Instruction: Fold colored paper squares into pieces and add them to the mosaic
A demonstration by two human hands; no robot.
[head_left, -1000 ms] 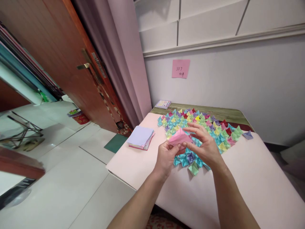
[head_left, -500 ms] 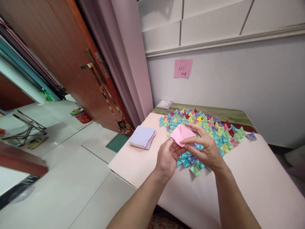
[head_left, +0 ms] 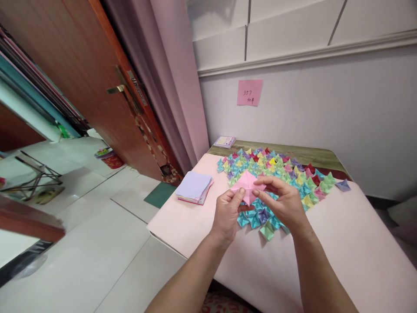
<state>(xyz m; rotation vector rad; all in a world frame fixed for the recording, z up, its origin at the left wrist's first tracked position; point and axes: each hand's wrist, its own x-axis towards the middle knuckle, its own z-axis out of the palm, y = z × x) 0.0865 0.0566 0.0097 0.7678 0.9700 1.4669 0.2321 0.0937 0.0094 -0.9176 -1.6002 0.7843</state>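
A pink piece of folded origami paper (head_left: 248, 184) is held up between my two hands, with creases meeting near its middle. My left hand (head_left: 227, 213) pinches its left side, thumb on the front face. On the right side, my right hand (head_left: 283, 202) grips it between thumb and fingers. Beneath and behind the paper, many small folded paper pieces (head_left: 304, 189) in blue, green, yellow, red, purple and pink cover the table in close rows. A light green folded piece (head_left: 267, 231) lies at their near edge.
On the table's left side sits a stack of square paper (head_left: 194, 186), lavender on top. A small pile of printed cards (head_left: 224, 141) lies at the back left corner. One purple folded piece (head_left: 343, 185) is apart at the right. The pale tabletop (head_left: 355, 243) meets the wall.
The pink paper has been turned and opened out, now showing a creased diamond face. My left thumb has moved onto its front, and my right fingers have shifted to its right corner.
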